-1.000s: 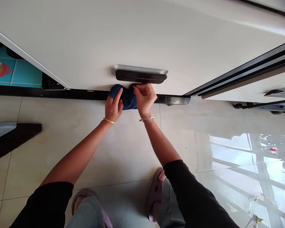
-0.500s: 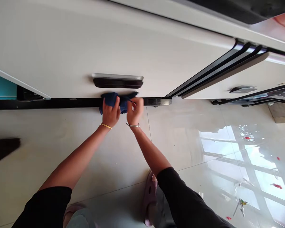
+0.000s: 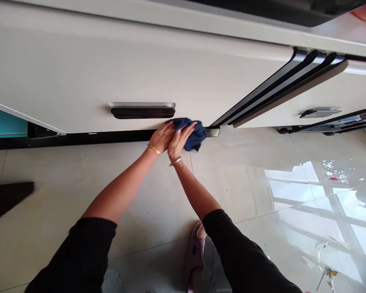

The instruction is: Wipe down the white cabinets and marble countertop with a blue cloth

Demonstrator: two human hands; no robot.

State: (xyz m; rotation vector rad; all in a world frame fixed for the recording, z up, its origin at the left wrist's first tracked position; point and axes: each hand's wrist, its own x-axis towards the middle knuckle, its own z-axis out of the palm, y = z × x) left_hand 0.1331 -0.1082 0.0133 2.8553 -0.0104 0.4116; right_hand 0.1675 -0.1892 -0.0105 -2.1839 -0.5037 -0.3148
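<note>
On my feed, L hand (image 3: 162,138) & R hand (image 3: 178,143), both open near-flat, atop crumpled dark-blue fabric cloth (image 3: 195,137); long black handle (image 3: 142,112) approx. 10 o'clock.

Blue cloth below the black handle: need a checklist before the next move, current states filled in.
1. Right hand on the blue cloth: ok, lying partly over it.
2. Left hand clear of the right: not ok, they overlap in view.
3. Cloth clear of the black handle: cannot tell, they nearly meet in view.
4. Dark brush clear of both hands: ok, at far left.
5. Cloth's underside: cannot tell, hidden.
</note>
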